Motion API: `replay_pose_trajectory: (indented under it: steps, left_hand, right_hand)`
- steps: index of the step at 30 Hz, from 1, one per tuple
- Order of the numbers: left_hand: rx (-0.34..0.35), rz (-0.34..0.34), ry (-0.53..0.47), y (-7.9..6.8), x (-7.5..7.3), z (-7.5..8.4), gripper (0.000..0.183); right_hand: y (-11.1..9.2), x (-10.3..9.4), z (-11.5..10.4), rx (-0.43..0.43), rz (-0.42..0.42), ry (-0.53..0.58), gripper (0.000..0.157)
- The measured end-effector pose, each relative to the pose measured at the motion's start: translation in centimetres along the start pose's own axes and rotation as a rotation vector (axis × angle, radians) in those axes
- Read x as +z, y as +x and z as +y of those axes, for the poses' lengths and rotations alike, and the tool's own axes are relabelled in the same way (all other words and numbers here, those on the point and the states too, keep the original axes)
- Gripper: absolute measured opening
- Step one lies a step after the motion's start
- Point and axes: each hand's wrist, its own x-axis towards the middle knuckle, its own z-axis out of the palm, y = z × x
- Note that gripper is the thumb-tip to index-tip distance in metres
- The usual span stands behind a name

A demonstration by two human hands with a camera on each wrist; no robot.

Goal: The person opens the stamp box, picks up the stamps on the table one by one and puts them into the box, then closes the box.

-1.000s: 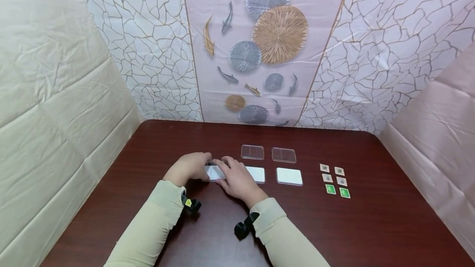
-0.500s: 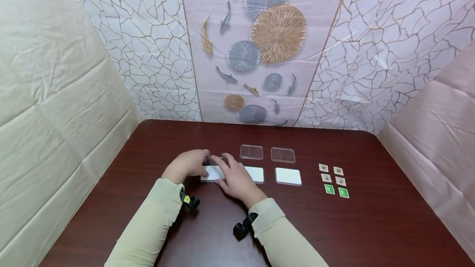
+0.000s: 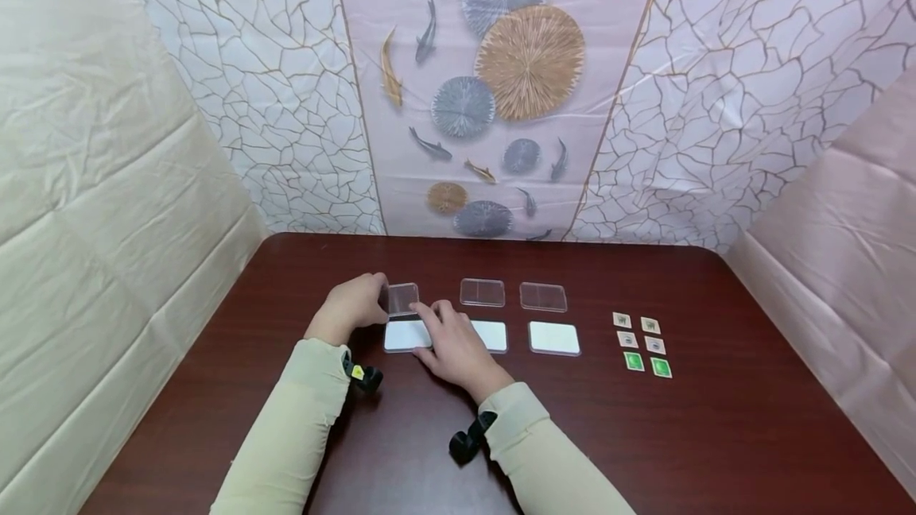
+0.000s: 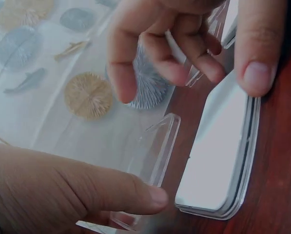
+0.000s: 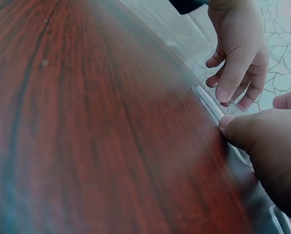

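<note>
My left hand point(image 3: 349, 307) holds a clear plastic lid point(image 3: 404, 299) by its left end, just beyond the leftmost clear box with a white face point(image 3: 406, 335). In the left wrist view, the thumb point(image 4: 135, 195) lies along the lid's near end, while other fingers are partly hidden beneath. My right hand point(image 3: 458, 346) grips the right end of that white-faced box point(image 4: 213, 161), its thumb on the near edge and the other fingers over the far side. Another white-faced box point(image 3: 490, 336) is partly covered by the right hand.
A third white-faced box point(image 3: 554, 338) lies further right. Beyond the row are two more clear lids, one in the middle point(image 3: 483, 292) and one to the right point(image 3: 543, 297). Several small square tiles lie on the right, including a green tile point(image 3: 634, 362). The brown table point(image 3: 716, 435) meets draped cloth behind.
My left hand has lifted the clear lid off the leftmost white-faced box and moved it away, slightly left. My right hand stays at the box. The view has shifted slightly.
</note>
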Motion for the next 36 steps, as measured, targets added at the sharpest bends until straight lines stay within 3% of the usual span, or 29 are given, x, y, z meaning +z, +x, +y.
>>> replay_pose_trajectory:
  steps: [5,12,28,36]
  left_hand:
    - [-0.023,0.057,-0.017,0.7,0.2,-0.3,0.049]
    - [-0.041,0.033,-0.088,2.0,2.0,-0.8,0.056]
    - [0.023,-0.066,-0.305,3.7,2.5,-2.1,0.059]
    - [0.086,-0.023,-0.357,4.4,3.7,-2.2,0.063]
  right_hand:
    - [0.1,-0.4,0.0,-0.016,0.001,-0.049,0.065]
    - [-0.4,-0.6,-0.1,0.001,-0.069,-0.054,0.063]
    - [-0.4,-0.3,-0.5,-0.001,-0.070,-0.100,0.053]
    - [-0.4,-0.3,-0.5,0.013,-0.092,-0.084,0.051]
